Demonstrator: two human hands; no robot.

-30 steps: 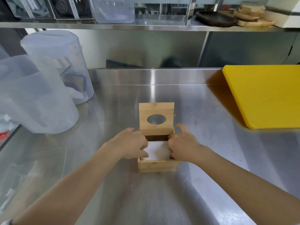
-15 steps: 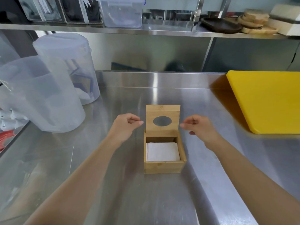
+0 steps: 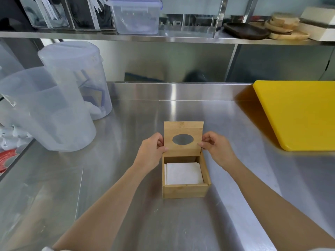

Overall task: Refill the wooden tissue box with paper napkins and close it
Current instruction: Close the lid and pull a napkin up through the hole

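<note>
Upright, the lid (image 3: 183,151) in both hands' (image 3: 151,151) (image 3: 216,149) pinching grip, oval hole's long axis sideways.

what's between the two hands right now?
Head view: the upright lid of the wooden box, pinched at its edges by left hand and right hand.

Wooden tissue box (image 3: 185,191) stands on the steel worktop (image 3: 126,205), well to the left of the yellow cutting board (image 3: 297,115). Its lid (image 3: 183,138) stands upright at the box's far edge. Left hand (image 3: 151,153) and right hand (image 3: 216,149) pinch the lid's two side edges. White paper napkins (image 3: 184,173) lie inside the box, apparently flat.
</note>
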